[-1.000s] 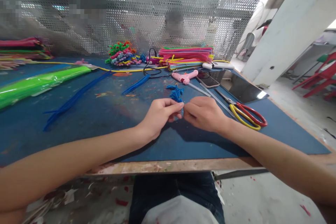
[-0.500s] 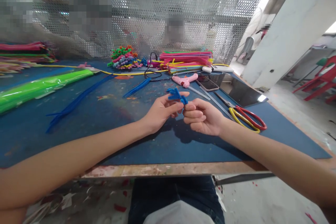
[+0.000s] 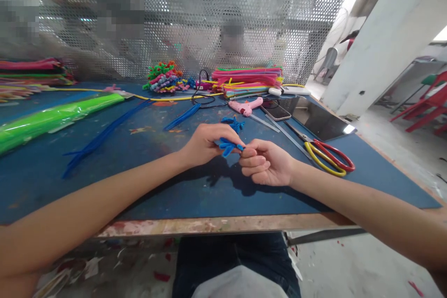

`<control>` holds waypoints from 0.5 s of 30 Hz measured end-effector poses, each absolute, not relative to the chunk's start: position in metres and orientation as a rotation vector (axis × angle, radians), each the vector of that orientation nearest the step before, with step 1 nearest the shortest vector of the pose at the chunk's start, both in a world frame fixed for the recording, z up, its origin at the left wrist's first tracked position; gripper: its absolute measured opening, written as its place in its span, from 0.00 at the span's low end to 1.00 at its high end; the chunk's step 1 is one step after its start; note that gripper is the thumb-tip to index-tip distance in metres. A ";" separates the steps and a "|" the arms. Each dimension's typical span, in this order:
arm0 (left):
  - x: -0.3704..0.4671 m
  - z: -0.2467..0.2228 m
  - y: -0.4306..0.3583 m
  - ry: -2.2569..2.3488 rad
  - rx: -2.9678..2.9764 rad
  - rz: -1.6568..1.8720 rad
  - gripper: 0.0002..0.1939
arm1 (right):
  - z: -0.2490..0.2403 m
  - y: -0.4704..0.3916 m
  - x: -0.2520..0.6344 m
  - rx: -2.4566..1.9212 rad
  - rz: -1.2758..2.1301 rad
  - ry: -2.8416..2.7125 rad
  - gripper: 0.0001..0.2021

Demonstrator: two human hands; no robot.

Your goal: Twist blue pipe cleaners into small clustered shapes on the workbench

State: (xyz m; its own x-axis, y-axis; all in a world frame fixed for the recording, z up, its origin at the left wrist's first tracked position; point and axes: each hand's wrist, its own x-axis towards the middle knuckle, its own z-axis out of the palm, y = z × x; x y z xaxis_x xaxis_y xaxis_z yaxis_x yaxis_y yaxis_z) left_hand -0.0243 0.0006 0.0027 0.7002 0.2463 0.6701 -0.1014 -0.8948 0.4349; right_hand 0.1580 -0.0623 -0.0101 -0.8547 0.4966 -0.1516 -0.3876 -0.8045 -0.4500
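Observation:
A small blue piece of bent pipe cleaner (image 3: 227,146) with several looped ends is held above the table, between both hands. My left hand (image 3: 208,142) curves over it from the left, pinching it near the thumb and forefinger. On its other end, my right hand (image 3: 263,162) is closed, with thumb and forefinger pressed together and the other fingers curled in. Just beyond the hands another blue bent pipe cleaner piece (image 3: 233,124) lies on the mat. Straight blue pipe cleaners (image 3: 183,116) rest farther back, left of it.
A pink glue gun (image 3: 246,106), a phone (image 3: 277,110), a dark tablet (image 3: 319,118) and red-and-yellow-handled scissors (image 3: 328,156) lie to the right. Bundled coloured pipe cleaners (image 3: 247,79) stand along the perforated metal screen (image 3: 195,23). A bright green packet (image 3: 59,112) is at left.
My left hand has turned over, palm more downward, and both hands have come slightly nearer to me. The held blue piece now points lower left, and the blue piece behind shows separately.

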 end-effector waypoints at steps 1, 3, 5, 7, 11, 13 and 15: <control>-0.025 0.002 0.000 0.134 2.500 1.076 0.04 | -0.010 -0.062 0.158 -0.367 2.583 -0.574 0.11; -0.026 0.001 -0.001 0.239 2.533 1.131 0.05 | -0.010 -0.063 0.158 -0.374 2.573 -0.610 0.11; -0.024 -0.001 -0.004 0.393 2.538 1.171 0.09 | -0.009 -0.064 0.158 -0.386 2.529 -0.657 0.12; -0.022 -0.002 -0.009 0.560 2.519 1.167 0.13 | -0.009 -0.065 0.157 -0.414 2.458 -0.715 0.12; -0.015 -0.002 -0.020 0.782 2.245 1.084 0.16 | -0.009 -0.065 0.154 -0.556 2.220 -0.898 0.11; -0.011 -0.002 -0.024 0.825 2.083 1.019 0.15 | -0.011 -0.065 0.153 -0.710 1.978 -1.060 0.10; -0.007 -0.003 -0.028 0.872 1.980 0.951 0.14 | -0.012 -0.063 0.155 -0.914 1.589 -1.351 0.09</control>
State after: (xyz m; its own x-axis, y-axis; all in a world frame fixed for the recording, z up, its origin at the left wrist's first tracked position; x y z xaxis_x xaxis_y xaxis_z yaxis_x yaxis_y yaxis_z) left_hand -0.0068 -0.0281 -0.0032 0.4896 0.8117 0.3185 0.2465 -0.4792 0.8424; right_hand 0.1547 -0.0633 -0.0119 -0.3835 0.9235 -0.0106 -0.1377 -0.0685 -0.9881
